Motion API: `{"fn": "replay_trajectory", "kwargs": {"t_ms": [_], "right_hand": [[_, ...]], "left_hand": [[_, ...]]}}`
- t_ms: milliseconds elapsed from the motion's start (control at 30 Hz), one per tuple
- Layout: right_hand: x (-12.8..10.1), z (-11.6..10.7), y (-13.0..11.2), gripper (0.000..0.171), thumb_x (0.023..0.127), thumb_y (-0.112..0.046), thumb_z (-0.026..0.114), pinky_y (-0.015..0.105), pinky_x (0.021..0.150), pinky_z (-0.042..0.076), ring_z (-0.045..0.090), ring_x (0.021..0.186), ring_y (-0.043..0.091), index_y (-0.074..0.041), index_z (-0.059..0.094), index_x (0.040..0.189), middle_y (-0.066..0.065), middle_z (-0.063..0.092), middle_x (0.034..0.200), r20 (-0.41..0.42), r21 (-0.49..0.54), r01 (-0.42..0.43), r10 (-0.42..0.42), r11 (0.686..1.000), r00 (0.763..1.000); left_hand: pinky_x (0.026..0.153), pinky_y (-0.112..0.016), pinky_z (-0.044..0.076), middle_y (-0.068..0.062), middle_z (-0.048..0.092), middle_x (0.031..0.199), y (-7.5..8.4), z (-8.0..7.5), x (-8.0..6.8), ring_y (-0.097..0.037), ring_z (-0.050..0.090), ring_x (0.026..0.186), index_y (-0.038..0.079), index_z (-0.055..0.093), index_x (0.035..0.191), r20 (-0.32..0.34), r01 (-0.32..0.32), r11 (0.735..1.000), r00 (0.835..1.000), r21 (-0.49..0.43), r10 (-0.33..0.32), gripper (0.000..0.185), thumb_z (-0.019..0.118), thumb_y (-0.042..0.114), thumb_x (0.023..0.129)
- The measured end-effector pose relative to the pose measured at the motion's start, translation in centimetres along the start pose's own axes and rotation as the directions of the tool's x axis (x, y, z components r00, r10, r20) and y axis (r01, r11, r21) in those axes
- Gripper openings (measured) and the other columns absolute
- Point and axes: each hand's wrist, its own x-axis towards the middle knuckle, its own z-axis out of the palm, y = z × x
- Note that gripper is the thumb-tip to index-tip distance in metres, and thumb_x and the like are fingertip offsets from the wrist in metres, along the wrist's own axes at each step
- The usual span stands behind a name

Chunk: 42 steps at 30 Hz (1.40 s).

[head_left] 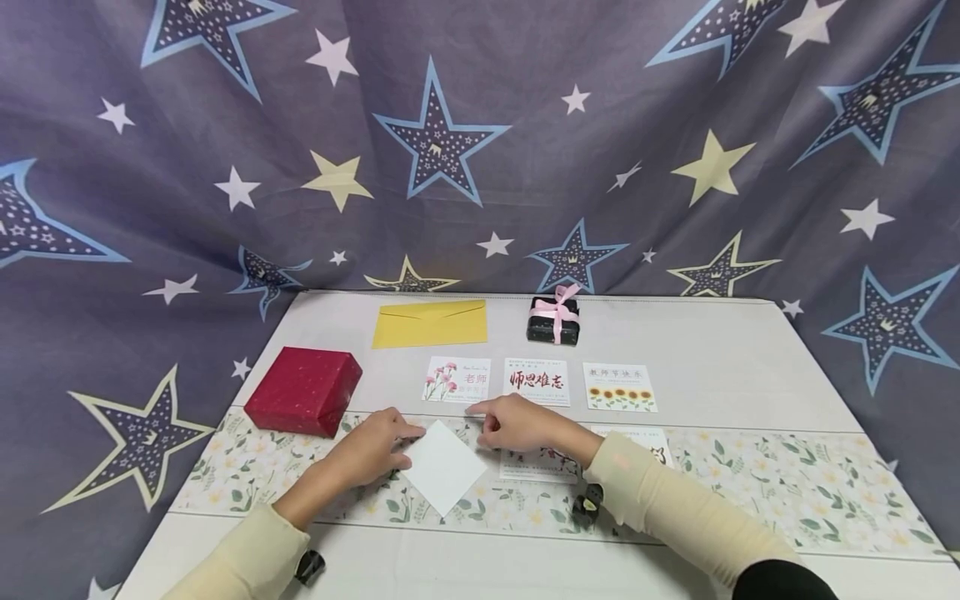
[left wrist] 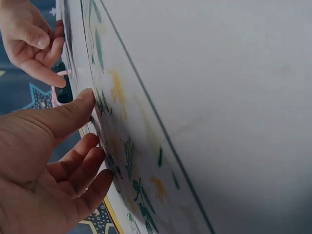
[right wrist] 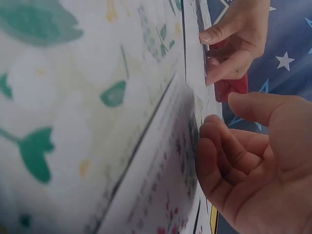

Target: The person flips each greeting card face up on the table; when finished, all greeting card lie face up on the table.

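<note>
A blank white square of paper (head_left: 444,468) lies turned like a diamond on the table. At its left side is my left hand (head_left: 375,447), thumb and forefinger apart at the edge; the left wrist view shows this left hand (left wrist: 58,161) with fingers loosely bent. My right hand (head_left: 517,423) is at the paper's upper right, forefinger extended and the other fingers loosely curled. In the right wrist view the right hand (right wrist: 258,156) grips nothing, its thumb apart from the fingers. Just beyond its forefinger lies a card with pink flowers (head_left: 457,381).
A red wrapped box (head_left: 303,390) sits left, a yellow envelope (head_left: 430,323) behind. A black box with pink ribbon (head_left: 553,320) stands at the back. A red-lettered card (head_left: 537,382) and sunflower card (head_left: 620,387) lie right; other cards are partly under my right arm.
</note>
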Motion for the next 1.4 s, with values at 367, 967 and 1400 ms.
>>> {"fn": "replay_trajectory", "kwargs": {"t_ms": [367, 967, 1400], "right_hand": [[-0.2, 0.9, -0.9, 0.056, 0.094, -0.023, 0.071, 0.018, 0.058, 0.043, 0.053, 0.059, 0.002, -0.008, 0.056, 0.146, -0.011, 0.064, 0.070, 0.069, -0.047, -0.018, 0.022, 0.999, 0.997], [0.5, 2.7, -2.7, 0.009, 0.091, -0.020, 0.071, 0.019, 0.062, 0.035, 0.041, 0.063, 0.005, -0.012, 0.067, 0.090, -0.010, 0.046, 0.066, 0.060, -0.028, 0.057, -0.056, 0.998, 0.997], [0.8, 3.2, -2.5, 0.028, 0.085, -0.008, 0.075, 0.018, 0.061, 0.035, 0.041, 0.065, 0.005, -0.016, 0.068, 0.110, -0.008, 0.050, 0.073, 0.019, -0.203, 0.059, -0.057, 0.977, 0.998]], "left_hand": [[0.080, -0.031, 0.048, 0.002, 0.061, 0.101, 0.5, 0.2, 0.1, -0.011, 0.047, 0.085, 0.015, 0.073, 0.126, -0.018, 0.020, 0.998, 1.000, 0.053, -0.019, 0.049, 0.086, 0.020, 0.079], [0.082, -0.034, 0.049, 0.002, 0.061, 0.100, 0.8, -0.2, -0.2, -0.010, 0.049, 0.088, 0.014, 0.075, 0.124, -0.026, 0.015, 0.999, 1.000, 0.028, -0.015, 0.045, 0.086, 0.018, 0.081], [0.092, -0.042, 0.054, -0.002, 0.068, 0.106, 0.9, -0.1, 0.1, -0.016, 0.062, 0.099, 0.010, 0.076, 0.121, -0.018, 0.048, 0.995, 0.999, -0.088, -0.050, 0.036, 0.082, 0.013, 0.085]]}}
